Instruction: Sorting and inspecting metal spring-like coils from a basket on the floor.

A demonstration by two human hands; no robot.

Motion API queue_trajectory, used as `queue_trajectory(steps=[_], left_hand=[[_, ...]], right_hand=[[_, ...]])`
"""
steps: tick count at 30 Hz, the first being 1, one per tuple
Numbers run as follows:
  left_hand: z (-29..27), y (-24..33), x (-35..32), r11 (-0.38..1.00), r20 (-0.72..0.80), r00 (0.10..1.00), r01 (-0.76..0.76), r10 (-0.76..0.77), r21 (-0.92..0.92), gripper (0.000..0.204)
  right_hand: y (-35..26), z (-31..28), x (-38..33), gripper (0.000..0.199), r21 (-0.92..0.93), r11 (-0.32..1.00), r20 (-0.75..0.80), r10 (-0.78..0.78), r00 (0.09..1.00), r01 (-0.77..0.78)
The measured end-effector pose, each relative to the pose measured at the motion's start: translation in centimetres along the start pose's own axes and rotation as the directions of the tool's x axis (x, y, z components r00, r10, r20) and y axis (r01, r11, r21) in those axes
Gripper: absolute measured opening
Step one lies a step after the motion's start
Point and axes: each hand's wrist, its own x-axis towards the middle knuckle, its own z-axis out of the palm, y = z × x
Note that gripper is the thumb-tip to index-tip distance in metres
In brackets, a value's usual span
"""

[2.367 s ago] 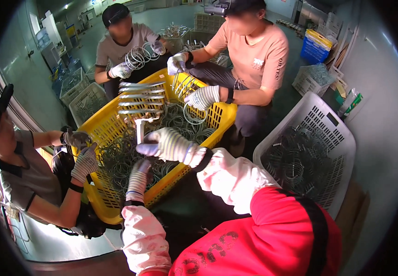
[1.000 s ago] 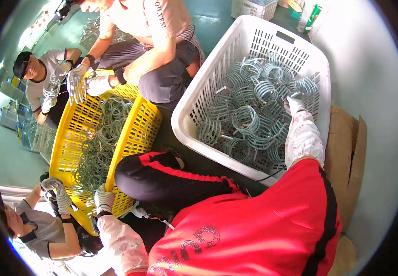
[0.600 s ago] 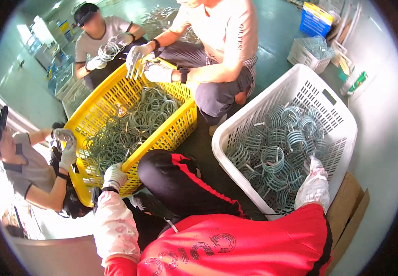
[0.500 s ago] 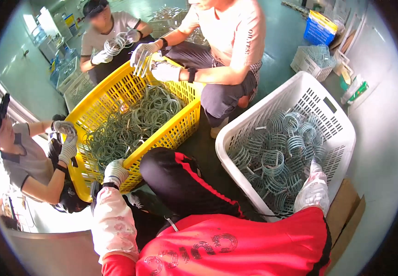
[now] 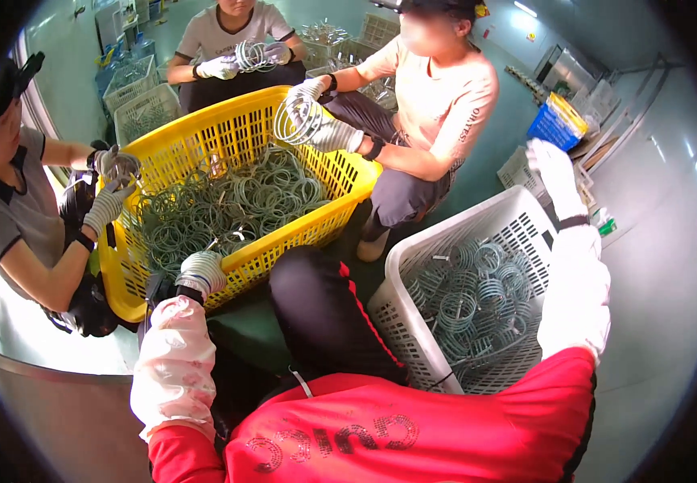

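Observation:
My left hand, in a striped white glove, is closed over the near rim of a yellow plastic basket. Inside that basket lies a tangle of greenish-grey wire coils. My right hand, gloved in white, is raised above the far right corner of a white plastic basket. Its fingers are stretched out, and I see nothing in them. Below it, the white basket holds many silvery spiral wire coils.
Across the yellow basket a person in a pale pink shirt holds several wire rings. Another person behind it holds coils, and a third works at the left. A blue and yellow crate stands farther back.
My right hand has risen out of the white basket, up past its far right corner. My left hand stays at the yellow rim. The view has tilted upward.

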Motion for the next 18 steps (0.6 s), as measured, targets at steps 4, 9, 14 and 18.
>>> queue_trajectory(steps=[4,9,14,18], left_hand=[[0.0,0.1,0.4,1.0,-0.022,1.0,0.007,-0.007,-0.019,0.035],[-0.3,-0.1,-0.1,1.0,0.029,0.999,0.017,-0.017,-0.009,0.037],[-1.2,-0.2,-2.5,0.999,0.047,0.999,0.021,-0.019,-0.042,0.029],[0.6,-0.8,-1.1,0.997,-0.063,0.997,-0.048,0.044,-0.059,0.026]], right_hand=[[-13.2,8.3,5.1,0.029,-0.627,0.485,0.317,-0.556,0.768,0.61],[-25.6,25.4,2.7,0.04,-0.203,0.245,0.655,-0.686,0.318,0.948],[-31.9,39.1,-4.4,0.04,-0.157,0.346,0.801,-0.503,0.324,0.925],[-29.7,47.1,-7.3,0.034,0.123,0.419,0.729,-0.654,0.205,0.9]])
